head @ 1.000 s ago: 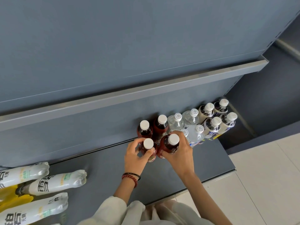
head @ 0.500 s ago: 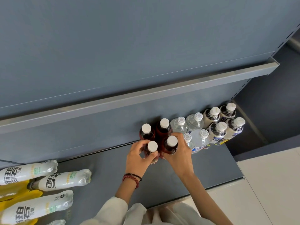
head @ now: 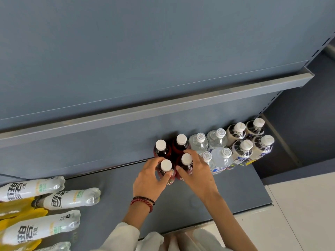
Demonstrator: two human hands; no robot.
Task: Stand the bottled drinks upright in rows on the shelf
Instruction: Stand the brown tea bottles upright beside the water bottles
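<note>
Nudged closer into the back row since a moment ago, two front dark bottles [head: 166,171] upright on shelf [head: 235,192], left hand [head: 150,180] and right hand [head: 197,171] each wrapped round one; risks toppling neighbours if shoved hard.

A: Upright stock?
B: Twelve white-capped bottles [head: 213,147] in two rows, centre-right on the grey shelf [head: 235,189]: dark red, clear, cream.
A: Rest?
B: White-labelled bottles [head: 52,198] lying flat, lower left.
</note>
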